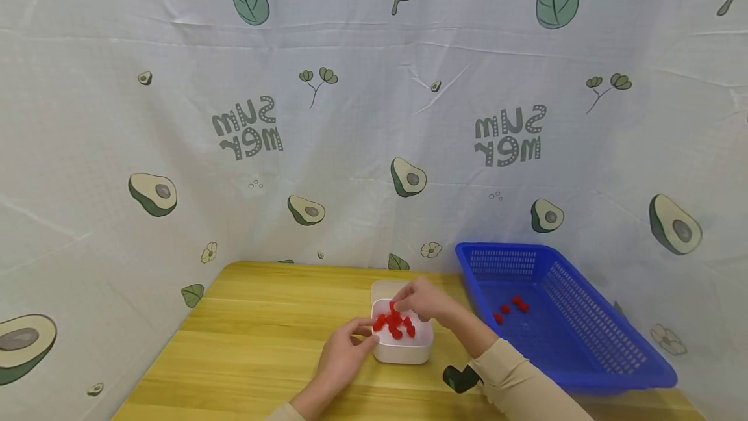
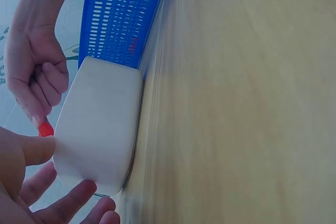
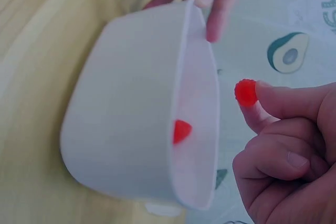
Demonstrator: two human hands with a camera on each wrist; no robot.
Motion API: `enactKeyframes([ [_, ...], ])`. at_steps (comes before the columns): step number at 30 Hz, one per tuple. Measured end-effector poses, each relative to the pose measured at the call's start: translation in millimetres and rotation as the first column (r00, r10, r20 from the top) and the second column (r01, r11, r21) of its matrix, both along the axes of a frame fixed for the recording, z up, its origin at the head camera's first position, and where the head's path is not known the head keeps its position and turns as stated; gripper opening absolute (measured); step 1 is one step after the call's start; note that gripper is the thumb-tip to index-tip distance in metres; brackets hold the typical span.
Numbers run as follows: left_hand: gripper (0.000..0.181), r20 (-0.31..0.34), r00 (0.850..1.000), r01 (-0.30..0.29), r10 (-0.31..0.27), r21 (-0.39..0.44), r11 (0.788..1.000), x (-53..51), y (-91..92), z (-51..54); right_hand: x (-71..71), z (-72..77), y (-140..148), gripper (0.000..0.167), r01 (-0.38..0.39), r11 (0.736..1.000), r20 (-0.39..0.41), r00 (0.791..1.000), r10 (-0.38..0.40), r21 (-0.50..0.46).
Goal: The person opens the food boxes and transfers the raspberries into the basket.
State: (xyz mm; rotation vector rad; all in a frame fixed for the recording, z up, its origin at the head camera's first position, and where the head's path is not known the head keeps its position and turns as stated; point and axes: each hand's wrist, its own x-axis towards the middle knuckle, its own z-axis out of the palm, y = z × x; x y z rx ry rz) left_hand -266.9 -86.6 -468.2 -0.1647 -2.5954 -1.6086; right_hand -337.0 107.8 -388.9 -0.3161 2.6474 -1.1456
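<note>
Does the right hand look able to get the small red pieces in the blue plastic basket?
Probably yes: the blue plastic basket is open on top beside the right forearm, nothing covering its small red pieces. But the right hand pinches another piece.

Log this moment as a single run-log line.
right grip: pinches red piece above white box | left grip: touches white box | other red pieces: in white box, in blue basket
</note>
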Motion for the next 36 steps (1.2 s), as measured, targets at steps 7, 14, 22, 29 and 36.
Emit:
enactKeyframes([
  [7,0.033,-0.008,1.0,-0.005,0.005,-0.002,1.0,1.7,-0.3,-0.9,-7.0,18.4,23,0.012,0.069,0.998,0.006,0.998,-0.069,-0.006],
  [14,0.032,-0.002,1.0,-0.014,0.014,-0.006,1.0,3.0,-1.3,-1.9,-15.6,29.5,49,0.018,0.096,0.994,0.015,0.995,-0.095,-0.048],
  [22,0.032,0.005,1.0,-0.015,0.015,-0.002,1.0,2.2,-0.6,-3.1,-19.9,38.2,83,0.024,0.126,0.992,-0.004,0.992,-0.126,-0.022],
  [29,0.031,0.001,1.0,-0.012,0.012,-0.003,1.0,1.4,-1.3,-2.9,-22.3,45.7,110,0.031,0.154,0.988,0.0,0.988,-0.154,0.002],
  [36,0.032,0.003,1.0,-0.014,0.014,0.0,1.0,1.9,-1.4,-2.1,-24.7,45.4,138,0.033,0.158,0.987,0.0,0.987,-0.158,0.006],
])
